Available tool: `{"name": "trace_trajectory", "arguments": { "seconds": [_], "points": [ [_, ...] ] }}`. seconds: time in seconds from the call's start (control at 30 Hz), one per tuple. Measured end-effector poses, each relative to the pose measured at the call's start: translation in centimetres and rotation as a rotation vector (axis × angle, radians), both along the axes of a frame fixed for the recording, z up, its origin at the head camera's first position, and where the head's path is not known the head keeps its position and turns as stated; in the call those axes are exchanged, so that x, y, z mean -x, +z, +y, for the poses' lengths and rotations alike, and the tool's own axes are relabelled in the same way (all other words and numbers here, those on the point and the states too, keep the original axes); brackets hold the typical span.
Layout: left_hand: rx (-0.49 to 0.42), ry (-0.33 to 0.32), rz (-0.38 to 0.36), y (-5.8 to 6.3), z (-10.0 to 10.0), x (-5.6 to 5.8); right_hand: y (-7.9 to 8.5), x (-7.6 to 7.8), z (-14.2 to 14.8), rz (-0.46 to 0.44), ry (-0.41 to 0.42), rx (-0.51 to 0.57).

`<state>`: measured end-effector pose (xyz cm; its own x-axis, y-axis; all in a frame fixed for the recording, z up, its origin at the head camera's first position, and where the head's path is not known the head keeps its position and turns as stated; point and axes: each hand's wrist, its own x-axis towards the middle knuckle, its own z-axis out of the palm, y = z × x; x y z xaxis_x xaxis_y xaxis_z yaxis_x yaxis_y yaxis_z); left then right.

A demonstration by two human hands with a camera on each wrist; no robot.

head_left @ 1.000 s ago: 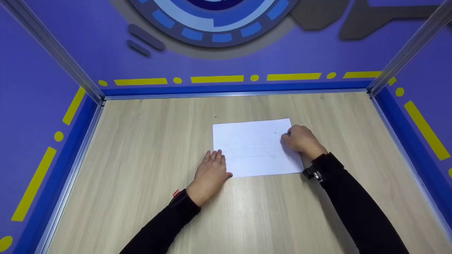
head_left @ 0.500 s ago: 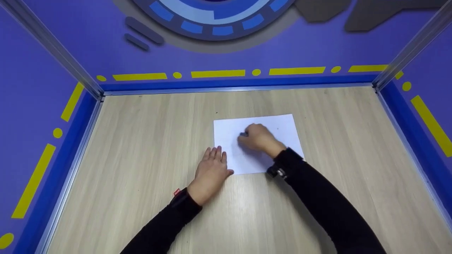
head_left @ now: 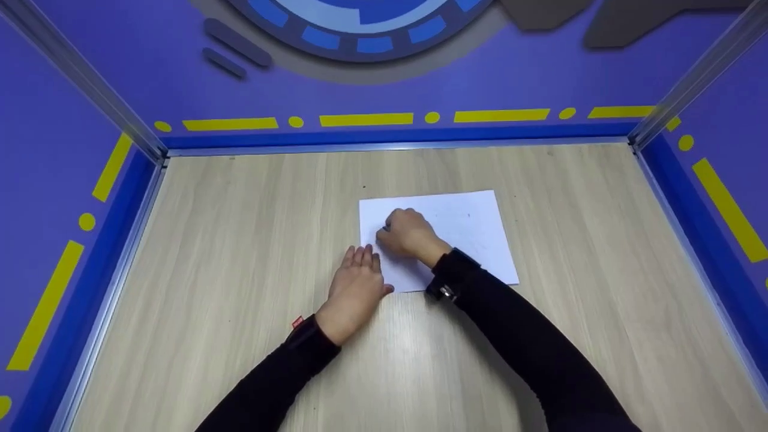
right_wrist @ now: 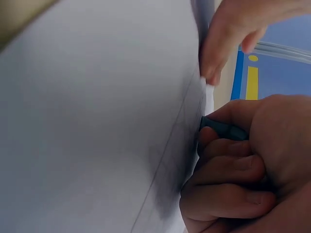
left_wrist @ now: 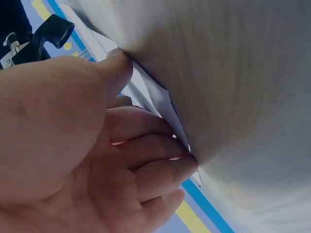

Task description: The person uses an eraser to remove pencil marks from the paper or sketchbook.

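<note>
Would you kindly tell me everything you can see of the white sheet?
The white sheet is rectangular, looks like paper, and bears faint thin lines. It lies slightly askew on the table. The left hand rests across its near left corner; the right hand, gripping a small teal object, is over its left part.

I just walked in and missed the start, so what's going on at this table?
A person's left hand rests at the near left corner of a sheet of white paper on a wood-grain table. Their right hand, over the left part of the sheet, pinches a small teal object; I can't tell exactly what it is. Faint lines show on the paper.
</note>
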<state>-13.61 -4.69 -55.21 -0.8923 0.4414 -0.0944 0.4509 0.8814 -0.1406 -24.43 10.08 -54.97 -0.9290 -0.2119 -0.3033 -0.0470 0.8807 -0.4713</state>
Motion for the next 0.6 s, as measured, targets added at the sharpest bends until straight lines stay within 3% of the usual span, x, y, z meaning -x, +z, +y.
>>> {"name": "trace_trajectory", "arguments": {
  "seconds": [0.13, 0.3, 0.6],
  "points": [
    [0.027, 0.002, -0.055, 0.1, 0.1, 0.0, 0.1, -0.2, 2.6, -0.023, -0.051, 0.016],
    [0.052, 0.004, -0.077, 0.2, 0.0, 0.0, -0.1, -0.6, 6.9, 0.026, -0.079, 0.052],
    [0.037, -0.009, -0.054, 0.3, -0.1, -0.2, 0.0, -1.5, 15.8, 0.021, -0.138, 0.045]
  ]
}}
